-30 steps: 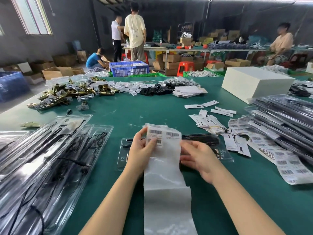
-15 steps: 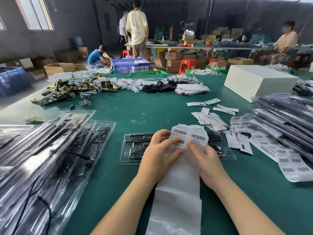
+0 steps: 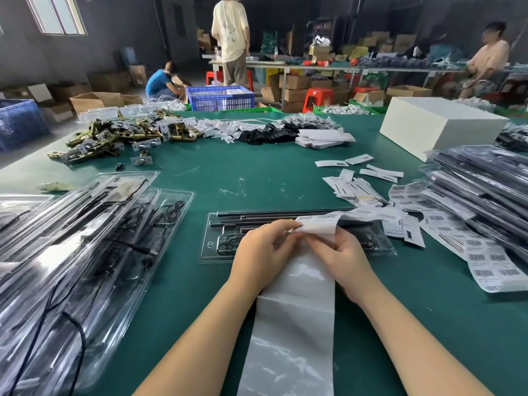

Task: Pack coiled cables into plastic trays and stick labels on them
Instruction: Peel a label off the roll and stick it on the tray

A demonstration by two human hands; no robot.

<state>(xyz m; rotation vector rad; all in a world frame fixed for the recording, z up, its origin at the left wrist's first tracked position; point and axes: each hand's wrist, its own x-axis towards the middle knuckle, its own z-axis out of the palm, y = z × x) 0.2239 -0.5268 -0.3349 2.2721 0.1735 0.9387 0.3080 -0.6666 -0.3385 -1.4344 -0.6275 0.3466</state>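
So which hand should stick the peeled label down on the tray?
Likely the left hand: it pinches the barcode label at its edge, above the tray. The right hand holds the backing strip.

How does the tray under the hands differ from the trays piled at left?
The single tray lies flat, alone, square to the person; the left pile is overlapped, tilted and angled. The label strip and both hands cover part of the single tray; the pile is untouched. Both are clear plastic holding black cables.
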